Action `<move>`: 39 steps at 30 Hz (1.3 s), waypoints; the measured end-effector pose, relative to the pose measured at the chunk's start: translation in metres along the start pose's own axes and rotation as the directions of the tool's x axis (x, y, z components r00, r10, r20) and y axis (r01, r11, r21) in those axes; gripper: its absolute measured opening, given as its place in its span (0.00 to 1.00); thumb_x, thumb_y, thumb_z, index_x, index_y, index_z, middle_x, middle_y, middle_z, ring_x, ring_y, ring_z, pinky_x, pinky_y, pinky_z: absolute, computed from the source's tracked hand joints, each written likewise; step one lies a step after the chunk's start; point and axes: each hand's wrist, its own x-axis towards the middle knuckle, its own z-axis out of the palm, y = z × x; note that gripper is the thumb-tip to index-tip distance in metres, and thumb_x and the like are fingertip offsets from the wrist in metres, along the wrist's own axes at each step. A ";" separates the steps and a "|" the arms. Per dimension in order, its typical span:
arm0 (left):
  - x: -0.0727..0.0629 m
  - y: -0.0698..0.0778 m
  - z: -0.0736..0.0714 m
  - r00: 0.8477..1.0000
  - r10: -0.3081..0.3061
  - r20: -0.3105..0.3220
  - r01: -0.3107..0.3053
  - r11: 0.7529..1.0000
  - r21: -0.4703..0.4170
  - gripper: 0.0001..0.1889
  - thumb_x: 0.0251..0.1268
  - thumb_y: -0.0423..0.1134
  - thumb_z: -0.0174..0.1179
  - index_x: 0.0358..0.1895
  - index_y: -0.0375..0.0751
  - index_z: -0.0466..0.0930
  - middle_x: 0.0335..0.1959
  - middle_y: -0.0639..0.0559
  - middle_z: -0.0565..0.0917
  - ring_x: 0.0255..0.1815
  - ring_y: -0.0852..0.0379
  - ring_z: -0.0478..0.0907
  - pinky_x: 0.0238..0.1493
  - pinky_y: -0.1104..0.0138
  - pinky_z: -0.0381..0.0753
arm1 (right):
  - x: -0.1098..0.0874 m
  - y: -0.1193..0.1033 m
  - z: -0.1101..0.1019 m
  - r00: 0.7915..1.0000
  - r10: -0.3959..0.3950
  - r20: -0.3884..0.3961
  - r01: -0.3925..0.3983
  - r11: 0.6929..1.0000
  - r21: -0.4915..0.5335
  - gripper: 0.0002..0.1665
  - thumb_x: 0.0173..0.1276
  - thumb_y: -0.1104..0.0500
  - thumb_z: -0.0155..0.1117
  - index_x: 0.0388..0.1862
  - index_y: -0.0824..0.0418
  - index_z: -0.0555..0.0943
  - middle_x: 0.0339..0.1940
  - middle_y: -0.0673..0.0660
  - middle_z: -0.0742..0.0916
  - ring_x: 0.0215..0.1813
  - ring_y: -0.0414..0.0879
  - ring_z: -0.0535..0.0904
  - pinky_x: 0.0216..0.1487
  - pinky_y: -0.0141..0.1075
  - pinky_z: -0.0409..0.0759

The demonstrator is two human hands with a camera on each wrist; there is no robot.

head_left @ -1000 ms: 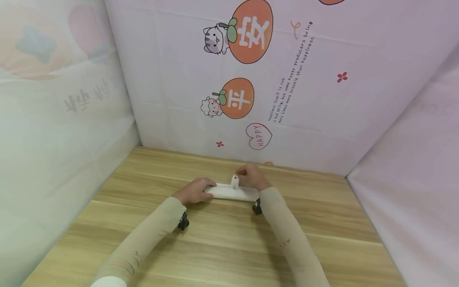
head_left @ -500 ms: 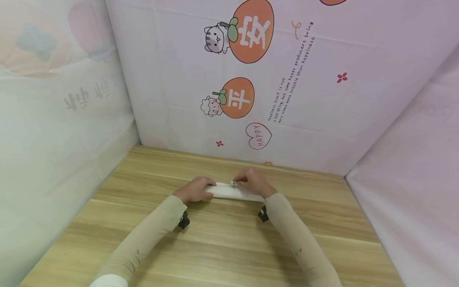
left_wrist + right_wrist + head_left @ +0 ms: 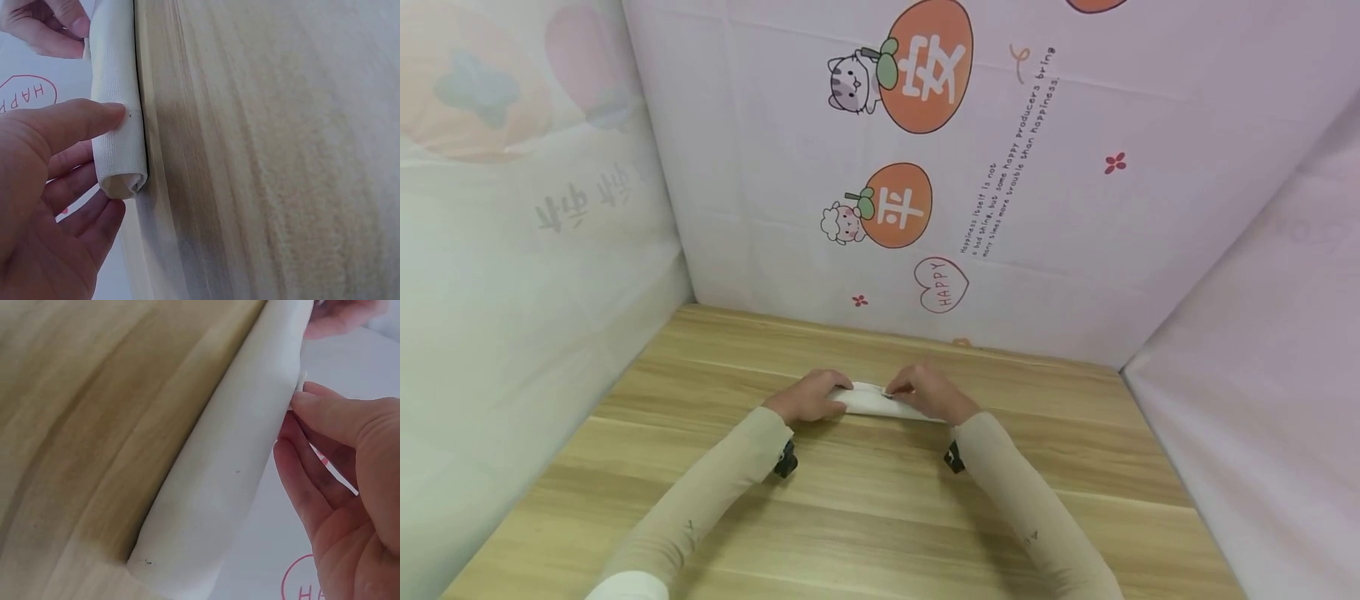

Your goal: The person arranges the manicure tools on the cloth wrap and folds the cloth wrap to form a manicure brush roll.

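Observation:
A white rolled-up fabric case (image 3: 868, 403) lies crosswise on the wooden table. My left hand (image 3: 808, 397) grips its left end, forefinger and thumb along the near side and the other fingers behind. In the left wrist view the end of the roll (image 3: 122, 183) shows as a hollow tube with a fold inside. At the middle of the roll, my right hand (image 3: 931, 392) pinches a small white strap (image 3: 302, 381) between thumb and fingers, against the far side. Most of the strap is hidden by the fingers.
The light wooden table (image 3: 850, 517) meets a white printed cloth wall (image 3: 1045, 275) just beyond the hands. Cloth walls also stand at left (image 3: 535, 317) and right (image 3: 1262, 333). A dark wrist camera (image 3: 786, 460) sits under the left wrist, another (image 3: 954, 457) under the right.
The strap stood upright from the roll with its snap showing; my right hand has brought it down against the roll and moved slightly nearer. The left hand has stayed in place.

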 end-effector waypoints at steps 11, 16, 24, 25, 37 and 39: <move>0.002 0.000 0.000 1.000 -0.002 -0.001 0.002 1.000 0.009 0.21 0.75 0.36 0.64 0.66 0.32 0.80 0.69 0.37 0.81 0.73 0.41 0.76 0.76 0.49 0.73 | -0.006 -0.003 0.004 0.998 0.013 0.055 -0.013 1.000 0.002 0.14 0.68 0.63 0.76 0.52 0.62 0.91 0.54 0.60 0.91 0.55 0.51 0.88 0.57 0.43 0.88; 0.004 0.001 0.001 1.000 0.003 0.002 -0.003 1.000 0.011 0.21 0.76 0.36 0.64 0.66 0.32 0.79 0.69 0.37 0.80 0.73 0.41 0.76 0.76 0.49 0.73 | -0.006 -0.006 0.003 0.998 0.011 0.063 -0.009 1.000 -0.028 0.14 0.69 0.64 0.75 0.52 0.63 0.91 0.52 0.60 0.91 0.54 0.51 0.88 0.56 0.43 0.88; 0.006 0.000 0.008 1.000 0.002 0.009 -0.003 1.000 0.014 0.20 0.76 0.35 0.63 0.66 0.32 0.79 0.69 0.37 0.80 0.74 0.40 0.75 0.76 0.49 0.73 | -0.010 -0.005 0.005 0.995 -0.084 0.049 0.088 0.992 -0.090 0.11 0.68 0.67 0.74 0.48 0.65 0.91 0.47 0.60 0.92 0.49 0.51 0.89 0.51 0.38 0.89; 0.007 0.000 0.008 1.000 0.006 0.004 -0.007 1.000 0.017 0.20 0.76 0.35 0.64 0.65 0.32 0.79 0.69 0.37 0.80 0.73 0.40 0.75 0.76 0.49 0.73 | -0.011 -0.004 0.005 0.994 -0.097 0.043 0.101 0.991 -0.089 0.11 0.68 0.67 0.74 0.48 0.65 0.91 0.47 0.61 0.92 0.49 0.51 0.90 0.51 0.38 0.89; 0.003 0.000 0.011 1.000 0.019 -0.003 -0.019 0.999 0.043 0.20 0.76 0.35 0.64 0.66 0.30 0.78 0.68 0.36 0.81 0.72 0.39 0.76 0.75 0.48 0.73 | -0.023 0.007 0.015 0.985 -0.171 0.013 0.171 0.979 -0.110 0.15 0.71 0.65 0.72 0.55 0.65 0.88 0.54 0.62 0.90 0.55 0.54 0.89 0.58 0.40 0.88; 0.002 -0.001 0.007 0.999 0.034 0.004 -0.035 0.997 0.068 0.21 0.76 0.36 0.64 0.66 0.29 0.78 0.68 0.35 0.81 0.72 0.39 0.76 0.75 0.48 0.74 | -0.026 0.006 0.014 0.985 -0.170 0.008 0.170 0.978 -0.120 0.18 0.71 0.64 0.73 0.59 0.65 0.87 0.56 0.61 0.90 0.57 0.53 0.88 0.60 0.41 0.87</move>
